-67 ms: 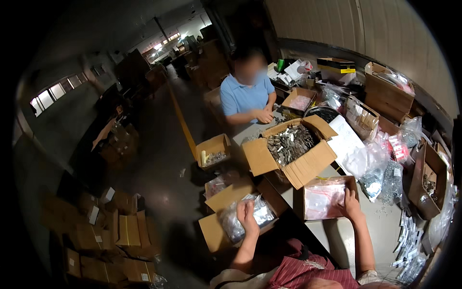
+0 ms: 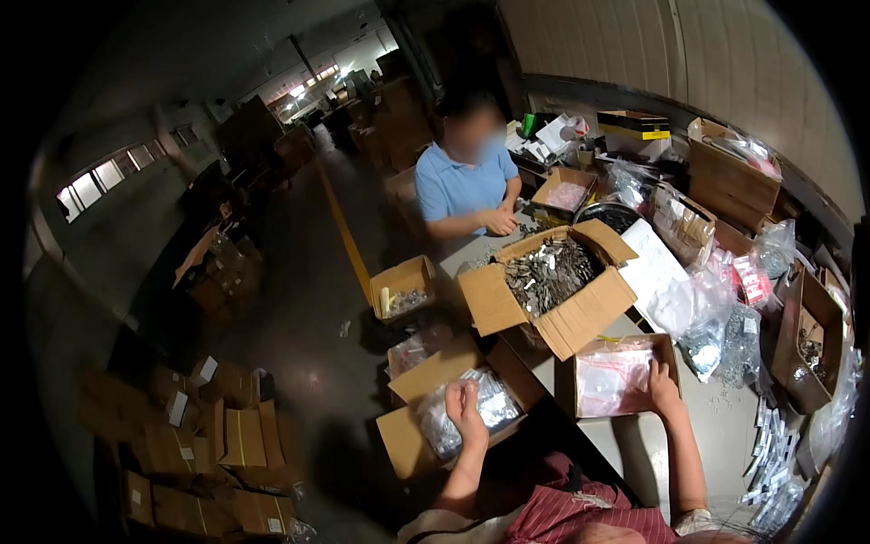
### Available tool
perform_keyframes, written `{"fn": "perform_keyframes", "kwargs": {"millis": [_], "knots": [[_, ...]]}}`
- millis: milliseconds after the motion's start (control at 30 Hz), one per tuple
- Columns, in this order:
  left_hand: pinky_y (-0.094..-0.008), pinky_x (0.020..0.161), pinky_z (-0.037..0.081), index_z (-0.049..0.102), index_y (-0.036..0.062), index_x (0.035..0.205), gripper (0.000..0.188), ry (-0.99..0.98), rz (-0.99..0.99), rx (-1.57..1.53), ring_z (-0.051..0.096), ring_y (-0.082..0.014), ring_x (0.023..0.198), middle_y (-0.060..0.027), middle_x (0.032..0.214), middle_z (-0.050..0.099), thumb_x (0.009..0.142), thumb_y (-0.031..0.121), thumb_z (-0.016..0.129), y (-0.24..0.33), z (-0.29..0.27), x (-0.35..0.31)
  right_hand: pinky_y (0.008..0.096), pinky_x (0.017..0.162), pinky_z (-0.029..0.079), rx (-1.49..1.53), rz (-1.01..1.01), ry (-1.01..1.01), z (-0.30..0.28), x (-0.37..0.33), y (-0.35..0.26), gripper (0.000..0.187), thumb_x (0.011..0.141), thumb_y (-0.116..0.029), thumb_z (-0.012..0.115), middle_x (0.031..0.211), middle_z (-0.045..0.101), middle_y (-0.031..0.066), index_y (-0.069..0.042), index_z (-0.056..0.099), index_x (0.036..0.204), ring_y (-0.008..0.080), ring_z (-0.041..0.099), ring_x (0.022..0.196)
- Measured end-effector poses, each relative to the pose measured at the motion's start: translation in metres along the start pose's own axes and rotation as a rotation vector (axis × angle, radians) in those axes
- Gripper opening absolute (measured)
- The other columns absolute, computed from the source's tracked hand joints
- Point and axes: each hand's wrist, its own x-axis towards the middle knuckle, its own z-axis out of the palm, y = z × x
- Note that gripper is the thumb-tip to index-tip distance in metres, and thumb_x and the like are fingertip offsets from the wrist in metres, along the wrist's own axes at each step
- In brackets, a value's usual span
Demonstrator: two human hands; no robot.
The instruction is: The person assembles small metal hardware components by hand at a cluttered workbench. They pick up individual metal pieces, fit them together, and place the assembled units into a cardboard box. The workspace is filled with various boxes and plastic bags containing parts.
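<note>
The wearer's red striped clothing (image 2: 575, 515) is nearest, below the shallow box (image 2: 565, 385). The right forearm (image 2: 686, 458) rises almost straight toward that box, and the right hand (image 2: 664, 388) reaches in at its right side, fingers bent down onto clear plastic bags (image 2: 614, 381) lying inside; whether they pinch one I cannot tell. The left forearm (image 2: 460, 480) slants up to the left of the shallow box. There the left hand (image 2: 466, 415) is raised in front of an open carton (image 2: 405, 444) of shiny bags, fingers close together, curled and pointing up; I cannot tell whether anything is between them. To the right of the shallow box, bags of small parts (image 2: 739, 344) lie on the table (image 2: 702, 444). Just beyond the shallow box stands a large carton (image 2: 589, 317) full of metal pieces (image 2: 548, 272). Farther past it, a co-worker (image 2: 464, 190) in a blue shirt sits with both hands (image 2: 500, 220) close together.
</note>
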Motion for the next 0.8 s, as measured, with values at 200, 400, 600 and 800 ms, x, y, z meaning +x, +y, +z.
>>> {"fn": "perform_keyframes", "kwargs": {"millis": [200, 400, 600, 800], "knots": [[-0.0262, 0.083, 0.05, 0.065, 0.0021, 0.105, 0.009, -0.211, -0.121, 0.088, 0.066, -0.013, 0.091, -0.0043, 0.099, 0.068, 0.102, 0.011, 0.063, -0.031, 0.009, -0.025, 0.0538, 0.071, 0.055, 0.193, -0.12, 0.018, -0.019, -0.009, -0.046, 0.021, 0.089, -0.012, 0.063, 0.101, 0.068, 0.0308, 0.0, 0.058, 0.105, 0.045, 0.069, 0.079], [-0.027, 0.081, 0.054, 0.065, 0.001, 0.111, 0.013, -0.75, -0.173, 0.139, 0.07, -0.0131, 0.091, -0.0064, 0.096, 0.071, 0.102, 0.011, 0.063, -0.037, 0.051, -0.062, 0.0456, 0.066, 0.053, 0.437, -0.041, 0.203, -0.041, -0.03, -0.071, 0.01, 0.091, -0.012, 0.065, 0.073, 0.069, 0.0198, -0.004, 0.071, 0.09, 0.0403, 0.068, 0.071], [-0.0416, 0.099, 0.05, 0.055, 0.0024, 0.126, 0.037, -0.943, 0.173, 0.392, 0.064, -0.0326, 0.118, -0.0161, 0.12, 0.065, 0.091, 0.002, 0.066, -0.054, 0.109, -0.054, 0.0372, 0.082, 0.055, 0.794, -0.072, 0.676, -0.015, -0.036, -0.052, 0.023, 0.087, 0.01, 0.064, 0.099, 0.072, 0.0181, 0.002, 0.072, 0.107, 0.0303, 0.071, 0.09], [-0.0462, 0.115, 0.038, 0.042, 0.0055, 0.147, 0.074, -1.17, 0.143, 0.383, 0.043, -0.0433, 0.139, -0.0245, 0.148, 0.039, 0.08, 0.002, 0.074, -0.069, 0.153, -0.062, 0.028, 0.073, 0.049, 0.745, -0.282, 0.635, -0.078, -0.082, -0.12, 0.033, 0.075, 0.019, 0.053, 0.102, 0.06, 0.013, 0.004, 0.069, 0.099, 0.0223, 0.062, 0.087]]}}
